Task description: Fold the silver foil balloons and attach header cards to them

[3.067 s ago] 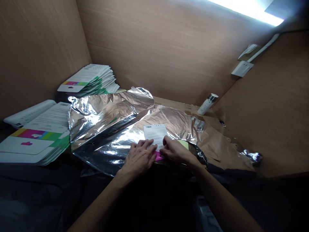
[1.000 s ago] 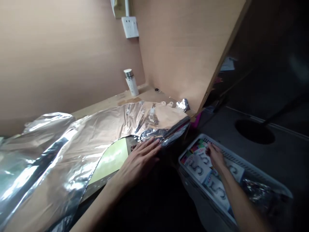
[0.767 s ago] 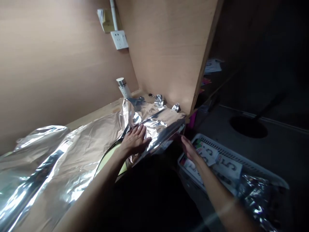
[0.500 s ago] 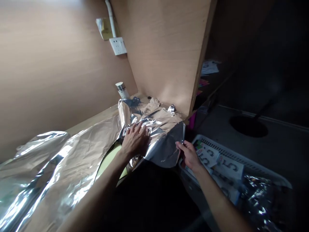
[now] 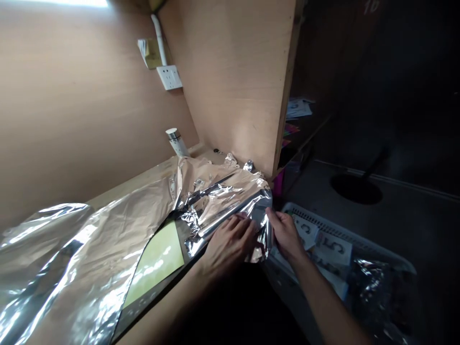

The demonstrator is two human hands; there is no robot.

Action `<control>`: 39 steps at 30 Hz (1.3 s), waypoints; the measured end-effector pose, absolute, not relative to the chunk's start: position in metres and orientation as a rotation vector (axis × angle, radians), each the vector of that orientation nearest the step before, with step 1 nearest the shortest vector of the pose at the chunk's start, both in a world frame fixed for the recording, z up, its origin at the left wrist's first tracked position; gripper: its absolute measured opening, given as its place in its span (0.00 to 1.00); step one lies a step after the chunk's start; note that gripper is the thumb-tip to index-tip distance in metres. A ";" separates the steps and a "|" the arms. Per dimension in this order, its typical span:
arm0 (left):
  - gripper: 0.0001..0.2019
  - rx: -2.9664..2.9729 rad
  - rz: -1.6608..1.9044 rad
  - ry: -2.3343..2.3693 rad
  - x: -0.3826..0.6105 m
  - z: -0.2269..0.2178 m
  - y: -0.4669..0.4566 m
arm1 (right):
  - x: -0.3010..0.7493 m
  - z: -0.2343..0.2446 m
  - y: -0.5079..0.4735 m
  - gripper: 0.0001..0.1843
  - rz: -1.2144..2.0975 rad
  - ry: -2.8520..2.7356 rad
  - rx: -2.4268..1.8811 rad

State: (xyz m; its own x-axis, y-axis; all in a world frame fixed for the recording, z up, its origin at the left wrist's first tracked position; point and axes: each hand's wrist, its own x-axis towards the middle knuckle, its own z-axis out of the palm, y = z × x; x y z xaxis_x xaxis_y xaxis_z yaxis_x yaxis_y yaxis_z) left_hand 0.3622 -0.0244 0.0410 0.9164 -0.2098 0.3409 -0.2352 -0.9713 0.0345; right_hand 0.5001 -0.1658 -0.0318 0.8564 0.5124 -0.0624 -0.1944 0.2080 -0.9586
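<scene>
So far, the silver foil sheet point(image 5: 219, 191) is gathered into a crumpled fold on the table point(image 5: 143, 176), its edge clamped by the closed fingers of the left hand point(image 5: 228, 247) and right hand point(image 5: 285, 235), a pale green card point(image 5: 154, 266) uncovered, the remaining foil spread out.

I'm sitting in a tan plywood booth: wall point(image 5: 79, 115) on my left, partition point(image 5: 230, 86) jutting out ahead, white socket point(image 5: 168, 77) and conduit point(image 5: 158, 33) on it. Strip light point(image 5: 64, 2) glares overhead. Desk point(image 5: 143, 175) runs along the wall; dark floor point(image 5: 373, 225) lies past the partition.
</scene>
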 end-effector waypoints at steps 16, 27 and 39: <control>0.06 1.776 0.845 0.609 0.375 0.128 0.075 | 0.548 -0.048 -0.195 0.24 -0.139 -0.596 -2.029; 0.09 2.048 0.440 1.019 0.378 0.129 0.200 | 0.564 0.046 -0.042 0.37 -0.505 -1.629 -2.075; 0.21 2.793 0.510 0.948 0.398 0.099 0.140 | 0.628 0.041 0.042 0.22 -0.473 -1.969 -2.154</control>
